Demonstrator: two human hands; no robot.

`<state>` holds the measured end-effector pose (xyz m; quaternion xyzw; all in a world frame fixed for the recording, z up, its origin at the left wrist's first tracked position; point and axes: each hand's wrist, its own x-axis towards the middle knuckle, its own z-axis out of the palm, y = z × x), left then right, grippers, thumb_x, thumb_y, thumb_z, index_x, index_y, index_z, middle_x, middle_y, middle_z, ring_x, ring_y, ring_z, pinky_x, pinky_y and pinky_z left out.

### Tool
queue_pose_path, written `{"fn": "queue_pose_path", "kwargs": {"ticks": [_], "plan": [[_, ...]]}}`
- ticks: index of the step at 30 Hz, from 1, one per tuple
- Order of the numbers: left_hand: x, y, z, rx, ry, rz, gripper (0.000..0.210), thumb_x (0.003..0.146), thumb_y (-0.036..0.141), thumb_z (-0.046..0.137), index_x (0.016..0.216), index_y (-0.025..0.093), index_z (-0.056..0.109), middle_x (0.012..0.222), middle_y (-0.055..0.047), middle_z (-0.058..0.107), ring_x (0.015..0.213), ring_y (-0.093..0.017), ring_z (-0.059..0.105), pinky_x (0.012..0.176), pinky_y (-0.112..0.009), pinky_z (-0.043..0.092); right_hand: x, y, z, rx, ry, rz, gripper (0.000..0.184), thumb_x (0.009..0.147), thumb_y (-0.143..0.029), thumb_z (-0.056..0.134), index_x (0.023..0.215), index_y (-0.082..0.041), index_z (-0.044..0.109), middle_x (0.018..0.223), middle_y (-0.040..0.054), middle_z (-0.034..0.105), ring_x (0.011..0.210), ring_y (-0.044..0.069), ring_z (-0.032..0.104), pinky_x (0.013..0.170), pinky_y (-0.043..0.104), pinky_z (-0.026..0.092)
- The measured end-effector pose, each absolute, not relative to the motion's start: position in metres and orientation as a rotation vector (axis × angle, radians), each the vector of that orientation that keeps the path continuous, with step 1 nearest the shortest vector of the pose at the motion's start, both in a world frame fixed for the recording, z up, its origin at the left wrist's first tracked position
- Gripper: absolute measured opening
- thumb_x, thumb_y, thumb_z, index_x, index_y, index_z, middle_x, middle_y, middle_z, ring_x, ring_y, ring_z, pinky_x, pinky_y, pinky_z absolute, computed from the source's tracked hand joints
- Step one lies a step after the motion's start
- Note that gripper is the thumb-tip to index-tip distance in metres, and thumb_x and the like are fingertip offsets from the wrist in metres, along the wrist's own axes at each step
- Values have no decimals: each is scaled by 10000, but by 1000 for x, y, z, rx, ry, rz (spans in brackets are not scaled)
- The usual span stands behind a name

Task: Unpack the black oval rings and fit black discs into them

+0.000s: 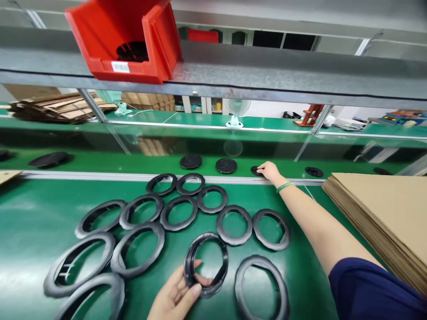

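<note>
Green bench [30, 222] crowded with rings (right edge: cardboard [383, 209]); left hand [175, 295] fingers pinch ring [207, 264], right hand [269, 171] grips disc [256, 170]

Hidden, cropped and unclear parts

The left hand [176, 295] is cut off at six o'clock, its wrist out of frame; its fingers cover part of the black ring [207, 263]. The lowest ring [90, 298] at seven o'clock is cropped. The right hand [269, 171] hides most of a small black disc [255, 170]. The red bin [125, 40] at eleven o'clock holds dark contents too shadowed to identify.
</note>
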<state>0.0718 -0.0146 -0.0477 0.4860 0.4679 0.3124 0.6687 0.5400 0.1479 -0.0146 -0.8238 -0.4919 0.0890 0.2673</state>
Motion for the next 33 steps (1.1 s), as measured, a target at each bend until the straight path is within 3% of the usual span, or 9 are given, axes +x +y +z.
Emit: {"fn": "queue_pose_path", "kwargs": {"ticks": [4, 7, 9, 12, 14, 17, 22, 33], "plan": [[70, -11, -50, 1116, 959, 682, 671, 679, 518, 829, 1220, 194, 596, 893, -95, 731, 1009, -329, 691, 972, -474, 534, 524, 143, -6, -2134, -1316, 207, 54, 827, -65, 704, 780, -75, 728, 958, 136, 688, 965, 242, 632, 962, 372, 463], [68, -15, -51, 1071, 908, 791, 746, 557, 333, 925, 1198, 206, 565, 933, -72, 697, 1111, -349, 661, 1000, -470, 525, 483, 132, 12, -1975, -1321, 216, 102, 876, -115, 652, 875, -54, 734, 980, 153, 682, 915, 230, 638, 886, 351, 486], [69, -19, -49, 1051, 914, 839, 733, 565, 272, 919, 1187, 214, 534, 1030, -82, 687, 1130, -338, 659, 1028, -476, 510, 447, 110, 23, -1845, -1366, 282, 146, 914, -160, 629, 952, -59, 728, 953, 127, 680, 849, 188, 642, 809, 304, 501], [71, -20, -43, 1095, 936, 738, 655, 658, 252, 866, 1191, 214, 487, 1128, -115, 690, 1101, -302, 678, 1016, -470, 519, 387, 60, 32, -1598, -1531, 395, 78, 902, -190, 684, 913, -138, 741, 910, 53, 665, 815, 144, 623, 758, 256, 491], [73, -19, -40, 1159, 975, 650, 585, 708, 269, 832, 1174, 194, 488, 1077, -120, 717, 1049, -281, 696, 981, -451, 538, 352, 25, 31, -1326, -1754, 408, 35, 892, -184, 711, 878, -176, 742, 849, 28, 639, 801, 147, 598, 750, 266, 484], [77, -17, -40, 1188, 1015, 611, 601, 717, 283, 822, 1198, 174, 479, 1053, -115, 738, 1015, -259, 707, 955, -420, 554, 317, -9, 17, -1064, -2061, 303, 107, 963, -237, 630, 931, -175, 711, 836, 37, 611, 779, 154, 564, 703, 273, 465], [80, -20, -42, 1168, 1022, 672, 601, 683, 249, 845, 1149, 191, 472, 1053, -60, 733, 972, -219, 718, 904, -354, 581, 299, -19, -9, -969, -2416, -72, 264, 1034, -228, 433, 928, -144, 659, 784, 47, 530, 669, 162, 474, 591, 282, 384], [81, -20, -46, 1220, 1089, 667, 588, 691, 226, 836, 1136, 209, 452, 998, 1, 699, 909, -171, 707, 844, -296, 587, 296, -21, -22, -873, -2476, -140, 256, 996, -123, 404, 864, -118, 624, 759, 47, 484, 646, 170, 419, 576, 294, 360]]}}
